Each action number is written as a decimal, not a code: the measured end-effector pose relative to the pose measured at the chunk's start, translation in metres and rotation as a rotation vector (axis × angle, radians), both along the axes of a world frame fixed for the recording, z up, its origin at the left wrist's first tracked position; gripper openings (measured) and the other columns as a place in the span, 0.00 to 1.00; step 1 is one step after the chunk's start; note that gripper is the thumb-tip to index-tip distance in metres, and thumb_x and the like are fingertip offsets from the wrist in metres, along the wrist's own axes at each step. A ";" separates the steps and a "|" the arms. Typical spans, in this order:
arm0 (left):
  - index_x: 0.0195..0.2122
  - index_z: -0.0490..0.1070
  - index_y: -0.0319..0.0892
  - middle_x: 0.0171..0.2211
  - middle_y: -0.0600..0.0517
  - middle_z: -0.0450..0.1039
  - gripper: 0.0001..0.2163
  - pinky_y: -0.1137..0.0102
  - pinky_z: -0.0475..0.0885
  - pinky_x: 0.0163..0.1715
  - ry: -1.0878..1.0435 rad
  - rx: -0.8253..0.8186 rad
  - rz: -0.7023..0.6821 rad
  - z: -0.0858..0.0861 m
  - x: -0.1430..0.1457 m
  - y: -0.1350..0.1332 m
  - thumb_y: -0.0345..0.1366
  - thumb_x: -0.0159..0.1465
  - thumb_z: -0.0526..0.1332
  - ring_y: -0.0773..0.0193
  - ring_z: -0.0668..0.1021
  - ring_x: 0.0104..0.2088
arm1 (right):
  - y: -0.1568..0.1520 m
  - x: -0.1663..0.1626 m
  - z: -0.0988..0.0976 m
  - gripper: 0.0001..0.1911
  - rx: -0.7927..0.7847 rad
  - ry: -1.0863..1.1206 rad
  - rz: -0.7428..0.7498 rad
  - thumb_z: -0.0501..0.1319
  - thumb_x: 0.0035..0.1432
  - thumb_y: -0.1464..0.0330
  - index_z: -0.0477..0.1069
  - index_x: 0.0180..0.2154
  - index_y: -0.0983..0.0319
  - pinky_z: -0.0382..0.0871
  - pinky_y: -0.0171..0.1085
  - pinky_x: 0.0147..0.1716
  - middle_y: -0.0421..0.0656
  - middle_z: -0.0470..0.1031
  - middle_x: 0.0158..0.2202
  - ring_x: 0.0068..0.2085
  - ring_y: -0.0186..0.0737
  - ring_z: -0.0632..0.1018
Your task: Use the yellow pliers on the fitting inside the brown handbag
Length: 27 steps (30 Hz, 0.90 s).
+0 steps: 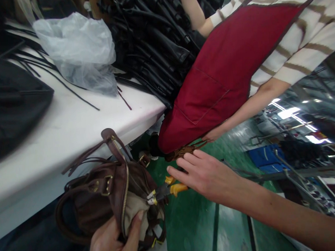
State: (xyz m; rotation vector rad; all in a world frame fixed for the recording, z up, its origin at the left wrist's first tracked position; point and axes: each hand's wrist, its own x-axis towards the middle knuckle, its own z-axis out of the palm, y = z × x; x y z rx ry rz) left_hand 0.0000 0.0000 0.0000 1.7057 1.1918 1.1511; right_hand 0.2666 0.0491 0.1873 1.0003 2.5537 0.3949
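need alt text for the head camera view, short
A person's left hand grips a brown leather handbag by its zipper, while the right hand reaches for orange-handled pliers at the zipper's end. Beside them, a person in a red apron stands at a white table.

Bag workshop, heaped black straps [151, 39], white worktable [71, 127], green floor [196, 218]

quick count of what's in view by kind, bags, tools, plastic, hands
brown handbag: 1, held by the left hand
black bag on the white table: 1
pliers with orange handles: 1, at the bag's zip, by the right hand
clear plastic bag: 1
pile of black straps: 1
Total: 5 things, plus 2 hands; a co-worker stands near.
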 end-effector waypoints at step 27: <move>0.46 0.76 0.51 0.37 0.62 0.84 0.02 0.80 0.78 0.41 -0.038 0.042 -0.114 -0.001 0.003 -0.007 0.36 0.76 0.64 0.69 0.87 0.38 | 0.006 -0.028 0.020 0.15 -0.078 -0.133 0.014 0.61 0.75 0.70 0.73 0.60 0.66 0.53 0.47 0.40 0.44 0.73 0.43 0.43 0.49 0.69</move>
